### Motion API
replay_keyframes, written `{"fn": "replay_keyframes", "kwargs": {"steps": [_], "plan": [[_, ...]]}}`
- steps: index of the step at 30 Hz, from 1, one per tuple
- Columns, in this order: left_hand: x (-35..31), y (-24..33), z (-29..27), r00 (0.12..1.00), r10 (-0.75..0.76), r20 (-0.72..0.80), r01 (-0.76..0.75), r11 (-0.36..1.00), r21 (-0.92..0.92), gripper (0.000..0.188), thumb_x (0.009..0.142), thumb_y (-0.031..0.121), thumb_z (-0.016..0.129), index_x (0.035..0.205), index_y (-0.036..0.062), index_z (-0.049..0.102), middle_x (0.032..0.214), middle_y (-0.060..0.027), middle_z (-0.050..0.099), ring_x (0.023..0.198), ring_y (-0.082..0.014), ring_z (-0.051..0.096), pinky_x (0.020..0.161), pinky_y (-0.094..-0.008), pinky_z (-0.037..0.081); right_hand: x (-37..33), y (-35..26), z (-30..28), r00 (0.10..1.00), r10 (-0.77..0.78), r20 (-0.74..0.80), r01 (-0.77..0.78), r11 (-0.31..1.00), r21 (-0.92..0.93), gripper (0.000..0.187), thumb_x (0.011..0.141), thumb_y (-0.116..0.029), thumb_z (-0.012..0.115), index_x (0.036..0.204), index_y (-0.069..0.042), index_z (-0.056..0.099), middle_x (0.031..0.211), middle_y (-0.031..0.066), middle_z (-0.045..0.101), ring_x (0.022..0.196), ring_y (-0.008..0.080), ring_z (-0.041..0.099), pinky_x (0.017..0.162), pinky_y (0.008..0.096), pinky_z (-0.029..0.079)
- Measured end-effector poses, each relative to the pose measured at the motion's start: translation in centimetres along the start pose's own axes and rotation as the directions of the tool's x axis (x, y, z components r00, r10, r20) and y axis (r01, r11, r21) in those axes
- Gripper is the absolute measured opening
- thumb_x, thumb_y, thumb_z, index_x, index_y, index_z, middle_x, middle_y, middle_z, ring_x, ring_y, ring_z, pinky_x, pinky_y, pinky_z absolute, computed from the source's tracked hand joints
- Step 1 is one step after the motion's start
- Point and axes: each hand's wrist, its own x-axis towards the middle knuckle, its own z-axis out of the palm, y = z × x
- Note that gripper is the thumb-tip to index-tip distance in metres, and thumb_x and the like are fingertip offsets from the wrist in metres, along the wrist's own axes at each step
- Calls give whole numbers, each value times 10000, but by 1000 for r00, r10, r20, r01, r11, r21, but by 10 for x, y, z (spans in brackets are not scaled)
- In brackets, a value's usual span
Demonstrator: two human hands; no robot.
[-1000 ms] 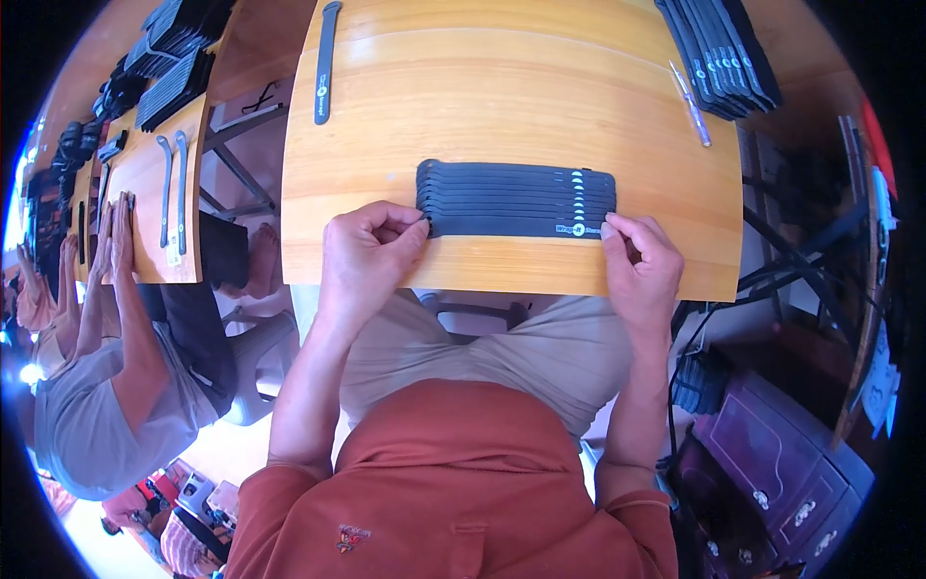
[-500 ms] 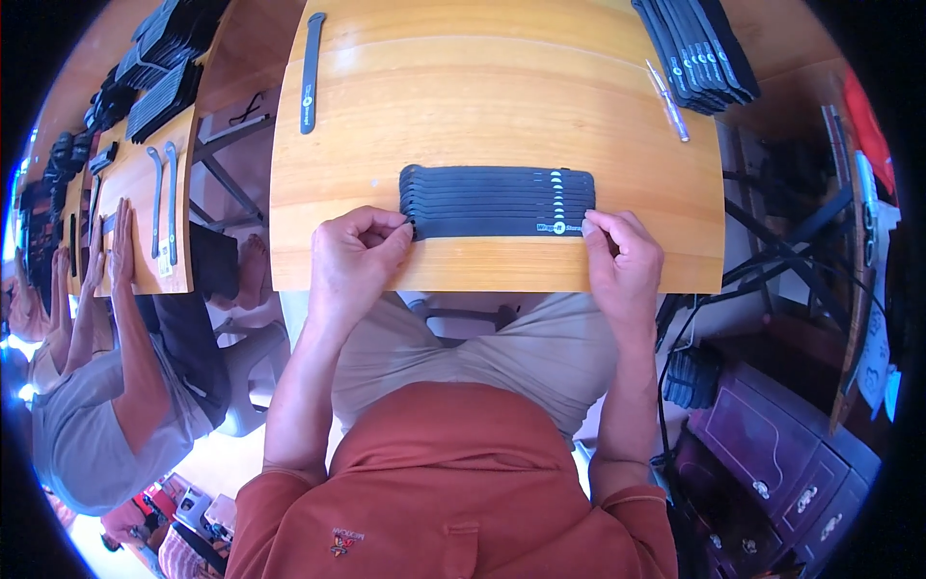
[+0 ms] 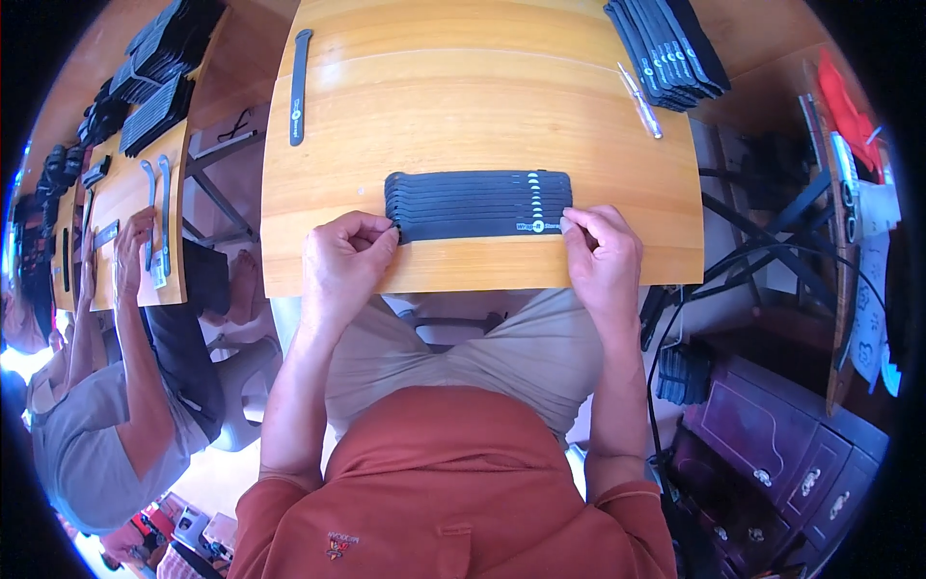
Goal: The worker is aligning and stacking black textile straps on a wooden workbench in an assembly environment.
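A row of overlapping dark straps [image 3: 458,198] lies flat near the front of the wooden table [image 3: 463,116], each with a pale mark toward its right end. At the near edge of that row is the front strap [image 3: 463,230], showing white print. My left hand [image 3: 345,259] pinches its left end between thumb and fingers. At the opposite end, my right hand [image 3: 606,259] grips the strap's right tip the same way. Both hands rest low over the table's front edge, and the fingertips partly cover the strap ends.
A single dark strap [image 3: 300,87] lies at the table's left. Bundled straps [image 3: 666,53] sit at the far right, beside a slim clear-handled tool [image 3: 640,101]. To the left, a co-worker's hand [image 3: 133,253] is over another table [image 3: 125,207]. A purple cabinet [image 3: 772,444] stands at lower right.
The table and straps appear slightly further left as the view shifts. My hands keep their hold on the strap's ends. The co-worker's hand at left has gone from flat to bent fingers.
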Motion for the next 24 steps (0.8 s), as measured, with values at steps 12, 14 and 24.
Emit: {"fn": "replay_keyframes", "kwargs": {"steps": [12,14,24], "plan": [[0,2,1,999,29,-14,-29,999,27,139,889,72,764,944,-56,764,714,-43,714,636,-78,629,622,-254,531,-9,-2,-10,997,-69,-22,65,987,-149,223,890,69,646,1099,43,719,1007,154,694,809,285,689,731,370,552],[0,1,1,999,37,-15,-36,999,15,144,886,76,766,946,-55,765,714,-44,714,636,-80,630,622,-255,531,-14,-12,-6,989,-135,-55,118,964,-237,227,885,38,654,1099,18,723,1035,167,691,877,347,696,765,424,564],[-1,0,0,999,40,-23,-39,998,59,153,884,77,766,967,-51,772,721,-58,724,639,-81,640,629,-259,539,-26,-19,4,965,-249,79,252,807,-534,335,897,-218,763,1137,15,751,1155,96,649,1016,293,614,815,429,516]]}}
